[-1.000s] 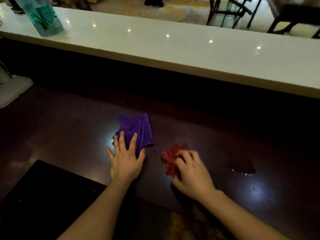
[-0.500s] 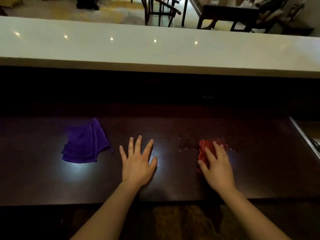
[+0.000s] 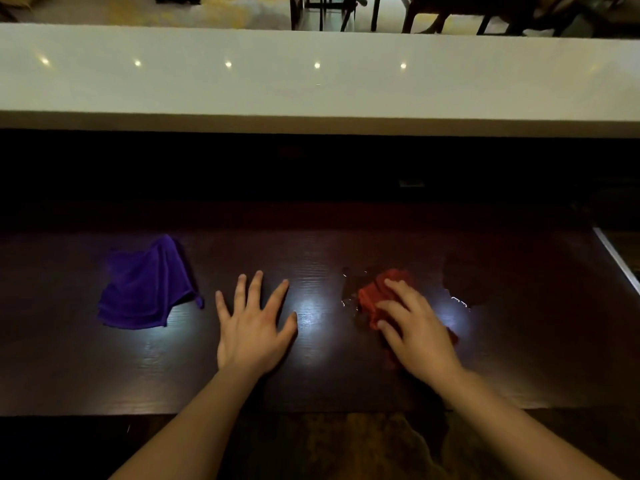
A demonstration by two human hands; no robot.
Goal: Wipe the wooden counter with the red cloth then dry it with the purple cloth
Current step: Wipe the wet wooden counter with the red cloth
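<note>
The dark wooden counter runs across the view in front of me. My right hand presses down on the crumpled red cloth, which lies in a patch of shiny wet streaks. A darker wet patch sits just right of the cloth. My left hand rests flat on the bare wood with fingers spread, holding nothing. The folded purple cloth lies apart from it, to the left.
A raised white countertop runs along the back above a dark recess. A metal-edged drop bounds the counter at the right. Chair and table legs stand on the floor beyond. The counter's front edge is close to my body.
My left hand has left the purple cloth and now lies flat on the wood. My right hand has slid the red cloth to the right onto the wet patch. My view has shifted right.
</note>
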